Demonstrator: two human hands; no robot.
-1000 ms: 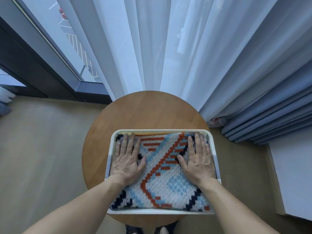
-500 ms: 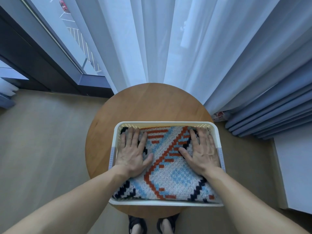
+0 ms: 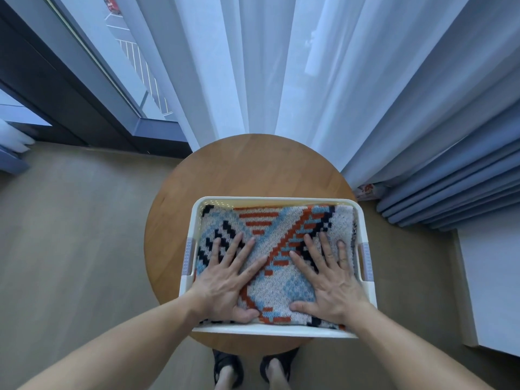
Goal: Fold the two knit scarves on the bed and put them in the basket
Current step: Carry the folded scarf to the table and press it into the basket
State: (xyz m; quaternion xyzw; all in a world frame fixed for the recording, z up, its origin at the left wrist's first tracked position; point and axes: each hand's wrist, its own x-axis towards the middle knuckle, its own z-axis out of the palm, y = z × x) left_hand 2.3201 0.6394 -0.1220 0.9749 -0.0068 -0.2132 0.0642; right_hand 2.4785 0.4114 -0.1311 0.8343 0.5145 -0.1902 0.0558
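Note:
A folded knit scarf with a white, blue, orange and navy pattern fills the white plastic basket. My left hand lies flat on the scarf's near left part, fingers spread and straight. My right hand presses flat on the near right part, fingers spread. Both palms sit close to the basket's front rim. Only one scarf shows; anything under it is hidden.
The basket stands on a round wooden table. White sheer curtains hang behind it and blue drapes bunch at the right. A white bed corner is at the right edge. My feet show below the table.
Both hands have slid back along the scarf from the basket's far end toward the near rim, still flat on the fabric. The view has shifted slightly.

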